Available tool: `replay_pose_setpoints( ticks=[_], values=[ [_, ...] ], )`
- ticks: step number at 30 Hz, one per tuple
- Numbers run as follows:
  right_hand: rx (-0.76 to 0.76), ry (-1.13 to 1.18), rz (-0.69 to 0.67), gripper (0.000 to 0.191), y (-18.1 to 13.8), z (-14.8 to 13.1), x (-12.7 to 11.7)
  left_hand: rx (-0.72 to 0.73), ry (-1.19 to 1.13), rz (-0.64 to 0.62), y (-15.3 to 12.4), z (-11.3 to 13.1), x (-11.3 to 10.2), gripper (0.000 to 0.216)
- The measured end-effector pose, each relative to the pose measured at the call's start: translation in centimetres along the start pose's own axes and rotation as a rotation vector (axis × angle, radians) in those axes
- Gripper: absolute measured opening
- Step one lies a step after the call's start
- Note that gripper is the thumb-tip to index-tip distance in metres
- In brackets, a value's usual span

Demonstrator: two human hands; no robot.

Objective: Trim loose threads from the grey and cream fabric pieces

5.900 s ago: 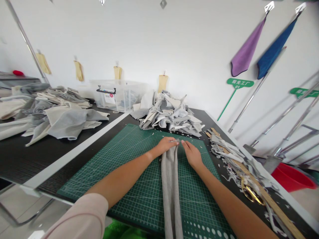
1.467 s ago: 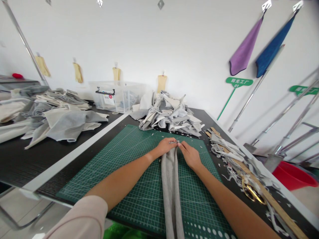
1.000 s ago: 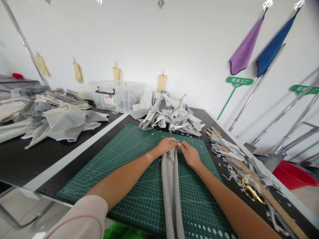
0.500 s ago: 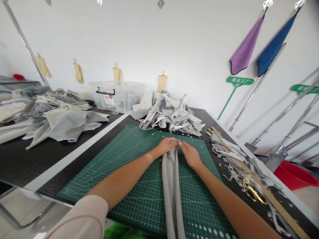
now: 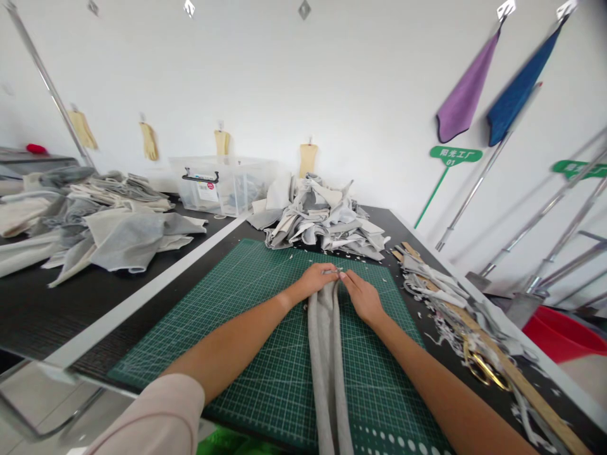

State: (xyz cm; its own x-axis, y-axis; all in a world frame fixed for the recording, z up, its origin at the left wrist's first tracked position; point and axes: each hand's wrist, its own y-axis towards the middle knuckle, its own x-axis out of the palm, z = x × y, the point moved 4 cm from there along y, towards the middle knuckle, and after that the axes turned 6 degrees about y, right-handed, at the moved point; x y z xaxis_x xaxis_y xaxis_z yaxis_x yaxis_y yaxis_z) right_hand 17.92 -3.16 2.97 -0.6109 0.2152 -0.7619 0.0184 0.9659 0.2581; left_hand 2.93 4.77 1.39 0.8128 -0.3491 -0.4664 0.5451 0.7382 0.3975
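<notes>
A long, narrow folded strip of grey fabric (image 5: 327, 354) lies along the green cutting mat (image 5: 227, 316), running from the near edge to the far middle. My left hand (image 5: 315, 280) rests on the strip's far end from the left, fingers curled and pinching the top edge. My right hand (image 5: 364, 297) meets it from the right, fingertips pinched on the same end. The two hands almost touch at the strip's tip.
A heap of grey and white fabric pieces (image 5: 325, 218) sits behind the mat. Scraps, a wooden ruler (image 5: 512, 376) and gold-handled scissors (image 5: 481, 366) lie along the right edge. More cloth (image 5: 95, 221) and a clear plastic bin (image 5: 220, 183) are at the left. A red tub (image 5: 562, 335) stands on the floor.
Almost nothing has moved. Both hands stay pinched at the far end of the grey strip; my right hand has edged slightly closer to the left.
</notes>
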Motion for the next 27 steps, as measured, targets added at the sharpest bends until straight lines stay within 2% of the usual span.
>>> replay_pose_setpoints(
  ticks=[15, 27],
  values=[
    [-0.011, 0.011, 0.012, 0.046, 0.03, -0.02, -0.10, -0.017, 0.055, -0.012, -0.05, 0.36, -0.07, 0.030],
    [-0.007, 0.124, 0.068, 0.050, 0.19, -0.01, -0.30, -0.039, 0.024, -0.008, 0.04, 0.02, 0.12, 0.035]
  ],
)
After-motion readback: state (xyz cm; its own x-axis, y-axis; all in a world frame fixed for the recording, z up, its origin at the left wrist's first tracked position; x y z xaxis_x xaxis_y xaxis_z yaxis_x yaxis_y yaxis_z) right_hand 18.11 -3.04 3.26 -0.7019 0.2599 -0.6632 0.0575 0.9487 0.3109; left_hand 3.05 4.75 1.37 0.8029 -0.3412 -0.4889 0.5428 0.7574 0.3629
